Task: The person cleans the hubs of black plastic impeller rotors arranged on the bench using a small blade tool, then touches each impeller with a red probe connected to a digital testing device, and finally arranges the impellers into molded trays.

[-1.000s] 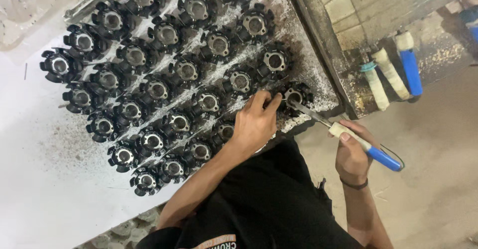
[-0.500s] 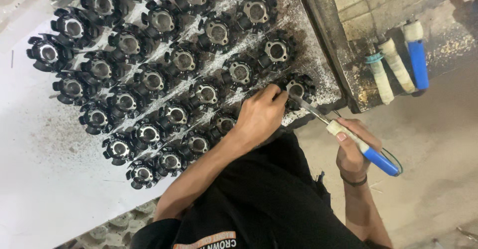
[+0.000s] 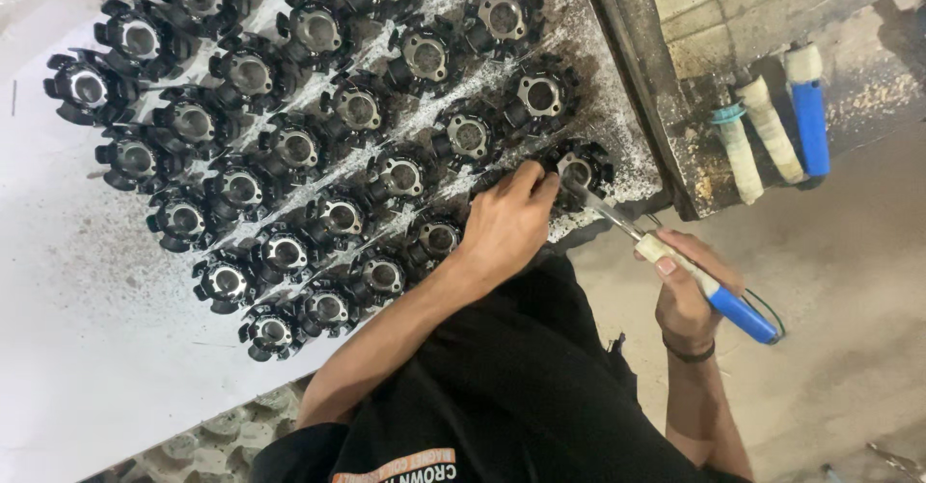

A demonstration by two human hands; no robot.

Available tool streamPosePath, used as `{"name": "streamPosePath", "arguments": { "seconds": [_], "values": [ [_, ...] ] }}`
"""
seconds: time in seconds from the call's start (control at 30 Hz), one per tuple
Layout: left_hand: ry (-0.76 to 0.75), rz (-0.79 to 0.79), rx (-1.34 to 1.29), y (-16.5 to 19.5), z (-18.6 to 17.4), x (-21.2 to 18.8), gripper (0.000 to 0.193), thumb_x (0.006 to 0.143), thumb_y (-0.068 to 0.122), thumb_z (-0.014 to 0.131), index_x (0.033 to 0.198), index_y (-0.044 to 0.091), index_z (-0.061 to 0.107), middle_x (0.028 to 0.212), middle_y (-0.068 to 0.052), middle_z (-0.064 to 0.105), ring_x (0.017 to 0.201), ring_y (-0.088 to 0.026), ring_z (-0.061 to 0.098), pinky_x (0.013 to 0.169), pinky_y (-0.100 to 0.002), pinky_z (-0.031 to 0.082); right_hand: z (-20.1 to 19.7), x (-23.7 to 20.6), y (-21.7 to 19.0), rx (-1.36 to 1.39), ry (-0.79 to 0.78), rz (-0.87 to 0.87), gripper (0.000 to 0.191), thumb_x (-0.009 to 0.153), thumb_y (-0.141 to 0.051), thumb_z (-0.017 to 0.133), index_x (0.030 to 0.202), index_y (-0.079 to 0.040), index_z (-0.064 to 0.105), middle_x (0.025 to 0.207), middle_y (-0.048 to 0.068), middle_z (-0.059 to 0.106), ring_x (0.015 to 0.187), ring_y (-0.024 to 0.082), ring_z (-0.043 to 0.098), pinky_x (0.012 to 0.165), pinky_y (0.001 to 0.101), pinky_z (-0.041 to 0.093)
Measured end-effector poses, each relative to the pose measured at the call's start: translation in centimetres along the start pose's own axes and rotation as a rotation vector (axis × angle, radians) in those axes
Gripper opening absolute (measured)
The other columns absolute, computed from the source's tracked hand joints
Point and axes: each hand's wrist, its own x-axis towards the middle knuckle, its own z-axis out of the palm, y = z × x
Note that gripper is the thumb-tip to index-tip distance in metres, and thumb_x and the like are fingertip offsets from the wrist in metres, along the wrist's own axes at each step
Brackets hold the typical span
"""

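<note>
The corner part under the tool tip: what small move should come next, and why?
Probably keep the left hand pressed on the black finned part and work the tool, held in the right hand, a little further around its centre bore. The tip sits at the bore rim, and this part lies close to the white sheet's edge.

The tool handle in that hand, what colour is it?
Cream and blue tool handle, held in the right hand; head view.

Black star-shaped castings (image 3: 318, 155) with silver-grey centres lie on a white sheet (image 3: 68, 348) speckled with dark grit. Right of the sheet, a tool handle (image 3: 709, 290) is cream and blue above a black shirt (image 3: 521, 396).
</note>
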Motion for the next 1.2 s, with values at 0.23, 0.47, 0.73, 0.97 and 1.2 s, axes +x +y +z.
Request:
{"name": "streamPosePath", "arguments": {
  "seconds": [0.23, 0.47, 0.73, 0.97, 1.2],
  "values": [
    [0.063, 0.046, -0.026, -0.2, 0.1, -0.3, 0.03, 0.084, 0.001, 0.07, 0.114, 0.0, 0.069, 0.103, -0.01, 0.06, 0.087, -0.028, 0.07, 0.07, -0.04, 0.06, -0.3, -0.2, 0.6, 0.02, 0.037, 0.009, 0.036, 0.092, -0.008, 0.062, 0.12, 0.015, 0.065, 0.102, 0.025, 0.069, 0.087, 0.031, 0.071, 0.088, 0.0378, 0.057],
    [0.071, 0.056, -0.018, -0.6, 0.1, -0.6, 0.032, 0.082, 0.0, 0.071, 0.113, 0.001, 0.07, 0.103, -0.008, 0.062, 0.083, -0.026, 0.07, 0.066, -0.039, 0.059, -0.3, 0.1, 0.7, 0.039, 0.028, -0.001, 0.037, 0.091, -0.008, 0.061, 0.12, 0.015, 0.065, 0.104, 0.026, 0.069, 0.088, 0.032, 0.07, 0.087, 0.0378, 0.057],
    [0.083, 0.053, -0.003, -1.0, 1.4, -0.2, 0.025, 0.086, 0.001, 0.071, 0.111, 0.002, 0.07, 0.102, -0.01, 0.061, 0.078, -0.027, 0.07, 0.062, -0.039, 0.059, -0.6, 0.0, 0.9, 0.021, -0.051, -0.027, 0.038, 0.091, -0.008, 0.062, 0.122, 0.013, 0.066, 0.102, 0.026, 0.069, 0.087, 0.03, 0.071, 0.084, 0.0371, 0.056],
    [0.026, 0.118, 0.089, 1.2, -4.1, 0.5, 0.034, 0.083, 0.0, 0.07, 0.117, 0.0, 0.07, 0.097, -0.01, 0.064, 0.07, -0.024, 0.069, 0.054, -0.035, 0.056, -2.9, 2.3, 0.3, -0.185, -0.037, -0.342, 0.026, 0.105, -0.01, 0.057, 0.129, 0.003, 0.055, 0.115, 0.024, 0.067, 0.09, 0.029, 0.073, 0.078, 0.0358, 0.063],
    [0.185, 0.068, 0.223, -0.2, -6.4, 5.6, 0.029, 0.089, 0.012, 0.075, 0.116, 0.005, 0.069, 0.104, -0.008, 0.064, 0.094, -0.027, 0.066, 0.065, -0.037, 0.059, 0.6, 5.9, 2.4, 0.196, 0.024, -0.215, 0.033, 0.099, -0.008, 0.061, 0.127, 0.009, 0.062, 0.119, 0.024, 0.066, 0.093, 0.032, 0.071, 0.083, 0.0381, 0.062]
  ]
}}
